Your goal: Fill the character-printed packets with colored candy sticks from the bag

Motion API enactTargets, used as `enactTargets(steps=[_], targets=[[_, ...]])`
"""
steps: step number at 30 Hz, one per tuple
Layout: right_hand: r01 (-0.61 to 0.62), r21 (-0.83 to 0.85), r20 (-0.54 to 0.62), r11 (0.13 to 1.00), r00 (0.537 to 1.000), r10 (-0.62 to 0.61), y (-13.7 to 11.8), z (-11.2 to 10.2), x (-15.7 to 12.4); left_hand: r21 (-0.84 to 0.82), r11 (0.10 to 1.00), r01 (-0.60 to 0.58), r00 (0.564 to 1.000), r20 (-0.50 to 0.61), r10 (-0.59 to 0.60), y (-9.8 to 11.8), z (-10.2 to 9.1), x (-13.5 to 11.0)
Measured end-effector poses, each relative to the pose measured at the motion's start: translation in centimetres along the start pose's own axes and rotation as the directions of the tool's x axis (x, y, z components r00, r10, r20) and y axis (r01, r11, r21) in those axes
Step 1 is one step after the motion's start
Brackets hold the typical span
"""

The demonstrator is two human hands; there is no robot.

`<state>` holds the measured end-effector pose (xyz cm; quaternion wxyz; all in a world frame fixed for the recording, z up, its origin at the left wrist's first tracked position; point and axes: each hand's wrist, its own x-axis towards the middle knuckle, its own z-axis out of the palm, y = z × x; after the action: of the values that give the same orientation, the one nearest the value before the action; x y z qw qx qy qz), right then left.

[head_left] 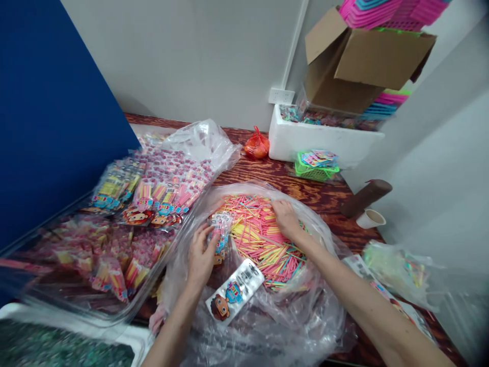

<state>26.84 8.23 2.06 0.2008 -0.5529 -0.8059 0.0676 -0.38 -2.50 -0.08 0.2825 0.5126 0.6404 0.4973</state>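
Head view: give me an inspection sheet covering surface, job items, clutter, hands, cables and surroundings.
Surface: reddish-brown wood-grain table, largely covered.
Job's things: thin pink, yellow and blue sticks heaped in a clear plastic bag; silver printed pouch nearer the camera; clear filled packets at left.
Clutter: red tied bag, green plastic basket holding printed cards, brown cylinder, white paper cup.
Hands: left hand at a clear printed pouch; right hand touching the sticks.
Cables: nothing seen.
Surroundings: white wall socket, blue panel, white foam box, brown cardboard box.
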Motion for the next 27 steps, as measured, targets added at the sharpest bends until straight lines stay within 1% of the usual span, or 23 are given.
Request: enactTargets(steps=[3, 5, 7, 9, 11, 12, 13, 14, 15, 16, 17, 18, 19, 20, 21, 22, 23, 24, 27], targets=[[-0.084, 0.185, -0.04, 0.979, 0.995, 0.093, -0.4, -0.3, -0.3, 0.007, 1.0, -0.003, 1.0, 0.01, 0.003, 0.4, -0.5, -0.8], [-0.127, 0.32, -0.051, 0.939, 0.987, 0.151, -0.9, -0.6, -0.8, 0.017, 1.0, -0.026, 1.0, 0.012, 0.025, 0.7, -0.5, -1.4], [-0.15, 0.446, -0.036, 0.882, 0.982, 0.185, -1.8, -0.9, -1.6, 0.008, 0.999, -0.044, 0.999, 0.025, 0.044, 1.2, -0.4, -2.0], [-0.157, 0.549, 0.008, 0.821, 0.983, 0.183, -3.2, -1.0, -2.7, -0.022, 0.999, -0.044, 0.997, 0.055, 0.046, 1.8, -0.2, -2.6], [-0.178, 0.689, 0.08, 0.703, 0.982, 0.17, -5.2, -0.8, -4.4, -0.061, 0.998, -0.031, 0.995, 0.097, 0.036, 2.5, 0.0, -3.4], [-0.208, 0.803, 0.139, 0.559, 0.977, 0.163, -6.4, -0.5, -5.5, -0.078, 0.997, -0.027, 0.992, 0.12, 0.036, 3.0, 0.1, -3.9], [-0.236, 0.882, 0.185, 0.407, 0.969, 0.161, -7.7, -0.1, -6.6, -0.087, 0.996, -0.035, 0.99, 0.133, 0.047, 3.4, 0.2, -4.5], [-0.257, 0.914, 0.219, 0.313, 0.964, 0.15, -8.9, 0.6, -7.8, -0.085, 0.994, -0.065, 0.989, 0.13, 0.075, 3.8, 0.3, -5.2], [-0.267, 0.926, 0.233, 0.267, 0.961, 0.151, -10.1, 1.3, -9.0, -0.065, 0.991, -0.118, 0.985, 0.118, 0.125, 4.2, 0.4, -5.9], [-0.266, 0.927, 0.229, 0.265, 0.96, 0.163, -11.1, 2.2, -10.2, -0.03, 0.981, -0.194, 0.975, 0.106, 0.196, 4.4, 0.6, -6.8], [-0.256, 0.922, 0.213, 0.289, 0.962, 0.17, -12.0, 3.1, -11.3, 0.021, 0.96, -0.28, 0.955, 0.108, 0.276, 4.5, 0.9, -7.6], [-0.24, 0.921, 0.195, 0.307, 0.966, 0.17, -12.6, 4.1, -12.3, 0.074, 0.929, -0.362, 0.926, 0.145, 0.349, 4.4, 1.1, -8.3], [-0.22, 0.926, 0.175, 0.308, 0.97, 0.169, -13.1, 5.0, -13.2, 0.115, 0.893, -0.435, 0.888, 0.218, 0.405, 4.1, 1.4, -9.0], [-0.203, 0.931, 0.157, 0.304, 0.973, 0.169, -13.4, 5.8, -13.8, 0.137, 0.861, -0.49, 0.846, 0.312, 0.431, 3.8, 1.7, -9.5], [-0.19, 0.936, 0.145, 0.297, 0.975, 0.166, -13.5, 6.5, -14.3, 0.143, 0.841, -0.522, 0.806, 0.404, 0.432, 3.4, 1.9, -9.9], [-0.179, 0.939, 0.136, 0.294, 0.978, 0.161, -13.5, 6.9, -14.5, 0.141, 0.835, -0.531, 0.781, 0.465, 0.418, 3.0, 1.9, -10.2], [-0.175, 0.936, 0.133, 0.304, 0.979, 0.155, -13.4, 7.2, -14.6, 0.137, 0.842, -0.522, 0.774, 0.492, 0.399, 2.7, 1.9, -10.4], [-0.181, 0.927, 0.139, 0.328, 0.979, 0.147, -13.2, 7.3, -14.6, 0.131, 0.856, -0.5, 0.787, 0.481, 0.386, 2.5, 1.7, -10.4], [-0.219, 0.893, 0.166, 0.394, 0.972, 0.164, -13.0, 6.5, -14.1, 0.111, 0.916, -0.385, 0.884, 0.331, 0.331, 2.3, 0.8, -10.0]])
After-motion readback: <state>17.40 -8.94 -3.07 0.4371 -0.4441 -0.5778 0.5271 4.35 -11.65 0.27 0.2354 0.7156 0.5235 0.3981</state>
